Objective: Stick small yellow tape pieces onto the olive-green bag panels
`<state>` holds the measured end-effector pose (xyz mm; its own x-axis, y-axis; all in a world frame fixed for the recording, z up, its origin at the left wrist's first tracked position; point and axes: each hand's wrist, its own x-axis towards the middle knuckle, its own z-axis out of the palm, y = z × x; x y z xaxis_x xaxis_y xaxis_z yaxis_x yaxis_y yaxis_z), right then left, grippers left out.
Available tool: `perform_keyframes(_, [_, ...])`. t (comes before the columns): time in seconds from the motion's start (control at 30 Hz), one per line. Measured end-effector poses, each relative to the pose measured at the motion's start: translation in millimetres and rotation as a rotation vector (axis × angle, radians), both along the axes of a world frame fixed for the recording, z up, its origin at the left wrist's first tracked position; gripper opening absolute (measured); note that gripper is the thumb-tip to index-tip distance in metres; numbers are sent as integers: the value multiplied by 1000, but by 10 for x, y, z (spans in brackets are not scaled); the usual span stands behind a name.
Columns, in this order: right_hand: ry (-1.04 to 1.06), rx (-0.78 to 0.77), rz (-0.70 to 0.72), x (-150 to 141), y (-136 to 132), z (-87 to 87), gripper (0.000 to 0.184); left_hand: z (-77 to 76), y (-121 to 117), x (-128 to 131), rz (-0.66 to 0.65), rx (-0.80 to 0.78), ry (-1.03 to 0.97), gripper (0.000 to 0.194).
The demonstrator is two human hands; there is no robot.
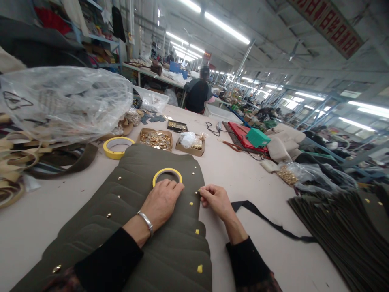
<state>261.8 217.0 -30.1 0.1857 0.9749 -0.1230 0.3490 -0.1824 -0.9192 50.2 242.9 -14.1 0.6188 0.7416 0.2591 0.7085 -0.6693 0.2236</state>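
A fanned stack of dark olive fabric pieces (146, 211) lies before me, with small gold studs (108, 215) along it and yellow tape bits (197, 232) near its right edge. My left hand (164, 200), a silver bangle on its wrist, is closed on the near rim of a roll of yellow tape (157, 175) lying on the stack. Its fingertips are partly hidden. At the right edge, beside a gold stud (196, 193), my right hand (214, 198) pinches something tiny with a yellowish tint, apparently a piece of yellow tape.
Another yellow tape roll (117, 147) lies beyond the stack, near boxes of gold hardware (155, 138) and studs (197, 148). A black strap (270, 223) crosses the table at right, towards more olive pieces (331, 227). Plastic bags (69, 103) and straps crowd the left. A person (199, 93) sits farther back.
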Motion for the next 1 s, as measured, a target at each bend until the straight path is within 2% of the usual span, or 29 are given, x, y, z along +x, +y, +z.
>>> perform_keyframes(0.23, [-347, 61, 99, -68, 12, 59, 14, -18, -16, 18, 5, -29, 28, 21])
perform_keyframes(0.4, [-532, 130, 108, -148, 29, 92, 15, 0, -25, 22, 12, -44, 30, 22])
perform_keyframes(0.53, [-577, 137, 88, -160, 46, 61, 13, 3, -32, 19, 11, -46, 35, 22])
perform_keyframes(0.6, [-552, 142, 77, -122, 31, 43, 23, 3, -32, 16, 12, -46, 40, 22])
perform_keyframes(0.67, [-524, 202, 50, -60, -7, 28, 31, 1, -29, 15, 15, -44, 42, 21])
perform_keyframes(0.7, [-531, 263, 50, -25, -33, 23, 27, -1, -27, 16, 15, -44, 42, 21])
perform_keyframes(0.77, [-612, 412, 113, 38, -83, 20, 13, -2, -22, 20, 13, -43, 43, 20])
perform_keyframes(0.83, [-751, 518, 260, 71, -114, 26, 15, 1, -19, 22, 11, -42, 45, 19])
perform_keyframes(0.9, [-888, 533, 405, 62, -111, 42, 17, 7, -20, 21, 13, -43, 49, 18])
perform_keyframes(1.0, [-1019, 451, 509, -2, -61, 85, 16, 21, -26, 15, 14, -46, 58, 18])
